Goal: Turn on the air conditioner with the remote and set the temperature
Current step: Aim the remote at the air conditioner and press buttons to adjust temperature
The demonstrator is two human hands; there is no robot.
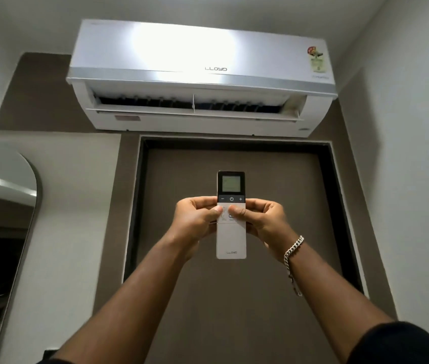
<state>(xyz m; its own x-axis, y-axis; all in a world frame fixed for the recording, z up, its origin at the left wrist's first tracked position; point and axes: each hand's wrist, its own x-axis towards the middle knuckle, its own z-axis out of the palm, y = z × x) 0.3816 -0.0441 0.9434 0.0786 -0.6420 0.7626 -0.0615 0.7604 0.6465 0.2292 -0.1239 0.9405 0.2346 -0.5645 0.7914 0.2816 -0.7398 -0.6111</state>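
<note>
A white wall-mounted air conditioner [203, 74] hangs high on the wall, with its lower flap open and dark vanes showing. Below it I hold a slim white remote [231, 240] upright with both hands. Its small screen at the top is lit, and a dark strip under it carries minus, power and plus buttons. My left hand [195, 216] grips the remote's left edge, thumb resting on the small buttons under the strip. My right hand [260, 216] grips the right edge, its thumb also on those buttons. A silver chain bracelet circles my right wrist.
A brown door [234, 298] in a dark frame stands straight ahead under the air conditioner. An arched mirror [5, 206] hangs on the left wall. A plain white wall runs along the right side.
</note>
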